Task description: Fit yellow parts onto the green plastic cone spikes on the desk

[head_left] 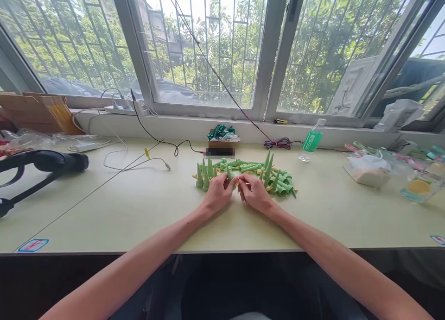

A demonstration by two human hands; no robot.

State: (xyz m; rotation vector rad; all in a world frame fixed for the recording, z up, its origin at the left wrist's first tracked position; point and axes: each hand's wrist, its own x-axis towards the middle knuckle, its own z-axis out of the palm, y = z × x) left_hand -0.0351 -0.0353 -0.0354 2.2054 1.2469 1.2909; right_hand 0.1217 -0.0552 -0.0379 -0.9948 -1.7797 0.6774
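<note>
At the middle of the table, my left hand [220, 191] is closed in a pinch on a green pointed cone [228, 172], whose tip sticks up above the fingers. My right hand [256, 191] meets it, thumb and fingers pressed together at a small yellow piece [238, 184] that the fingers mostly cover. Left of the hands, several green cones [206, 177] stand upright. More tall cones [268, 166] stand just beyond my right hand. A heap of green tubes [284, 185] lies to the right, with small yellow bits among them.
Behind the pile stands a small cardboard box [222, 145] with green wrappers. A water bottle [312, 141] is at the back right, near a white bag-lined container [367, 168]. Cables [139, 160] and a black headset [45, 165] lie on the left.
</note>
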